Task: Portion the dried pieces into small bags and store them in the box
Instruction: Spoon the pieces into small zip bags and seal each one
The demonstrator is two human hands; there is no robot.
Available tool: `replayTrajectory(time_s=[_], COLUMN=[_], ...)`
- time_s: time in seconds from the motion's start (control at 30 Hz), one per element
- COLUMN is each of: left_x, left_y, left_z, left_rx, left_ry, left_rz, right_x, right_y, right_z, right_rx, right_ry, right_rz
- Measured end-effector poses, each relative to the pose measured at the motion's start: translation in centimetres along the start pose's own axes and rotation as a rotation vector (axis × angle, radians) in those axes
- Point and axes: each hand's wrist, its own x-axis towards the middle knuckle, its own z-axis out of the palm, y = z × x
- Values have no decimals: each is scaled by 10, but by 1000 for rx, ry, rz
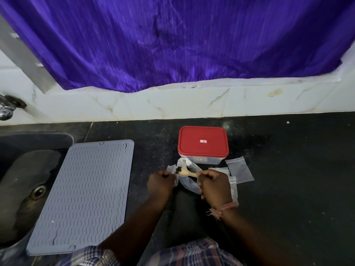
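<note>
A clear box with a red lid (203, 143) stands shut on the black counter. Just in front of it lies a larger clear bag (189, 184) with dark dried pieces inside. My right hand (215, 184) grips a wooden spoon (187, 172) whose bowl carries several dark pieces (178, 169). My left hand (161, 182) pinches a small clear bag (171, 169) right beside the spoon's bowl. Several empty small bags (239, 170) lie to the right of my right hand.
A grey ribbed mat (82, 194) lies at the left, partly over the sink (23, 189). A tap (8, 106) sticks out at the far left. A purple curtain (172, 41) hangs above the white marble ledge behind the counter (288, 179).
</note>
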Motion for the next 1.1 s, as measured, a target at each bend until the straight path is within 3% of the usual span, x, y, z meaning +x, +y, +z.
replayTrajectory(time_s=[0.27,0.4,0.57,0.67,0.8,0.93,1.1], left_x=[-11,-15,-20,-22,-21,-23,-24], left_y=[8,11,14,16,18,18,17], left_z=[-2,-3,-4,-4,-6,-8,-13], left_rx=[70,4,-157,-168,-235,-266,-209], left_ry=[42,-19,-67,-104,-40,-33,-66], left_rz=[84,86,70,70,25,-12,-1], right_x=[2,-1,-6,-7,-11,-9,1], right_y=[14,17,21,24,22,16,18], right_z=[6,6,12,14,10,0,-12], right_rx=[-254,-498,-841,-937,-851,-551,-348], right_ry=[33,75,-64,-38,-6,50,165], right_rz=[-200,-417,-707,-826,-888,-714,-566])
